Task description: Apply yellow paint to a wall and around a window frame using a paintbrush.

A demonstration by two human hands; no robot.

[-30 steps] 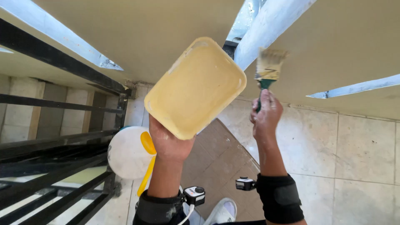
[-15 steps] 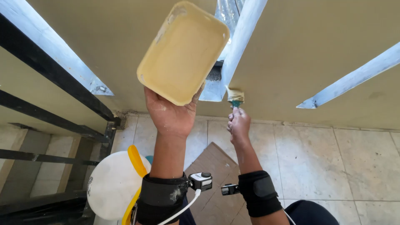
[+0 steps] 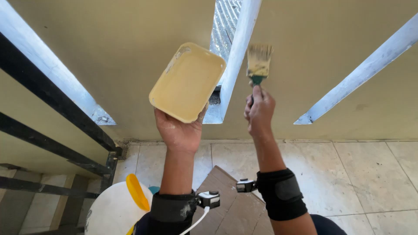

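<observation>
The beige wall (image 3: 122, 56) fills most of the view ahead of you, and pale blue-grey bars (image 3: 237, 56) run across it at angles, with a ribbed panel visible in the gap behind the middle bar. Work against this surface from a steady stance; the tiled floor (image 3: 370, 174) lies below, and a dark railing (image 3: 48, 113) runs close on your left side, so keep your left elbow clear of it. Your left hand (image 3: 178, 130) carries the shallow yellow tray (image 3: 187, 82) from beneath, its fingers closed around the lower edge; the tray is tilted with its underside toward you, so whether it holds any paint cannot be told from here. Judge the tilt by feel and keep the rim level enough that nothing runs out. Your right hand (image 3: 260, 109) is wrapped shut around the green handle of the paintbrush (image 3: 258, 63), bristles pointing up and lying just beside the middle bar, near the tray's upper corner. Hold the brush lightly, lay the bristles flat along the bar's edge, and draw along its length rather than across it. Keep tray and brush near each other so that reloading takes only a short reach. A white helmet with a yellow strip (image 3: 115, 211) sits low at your left.
</observation>
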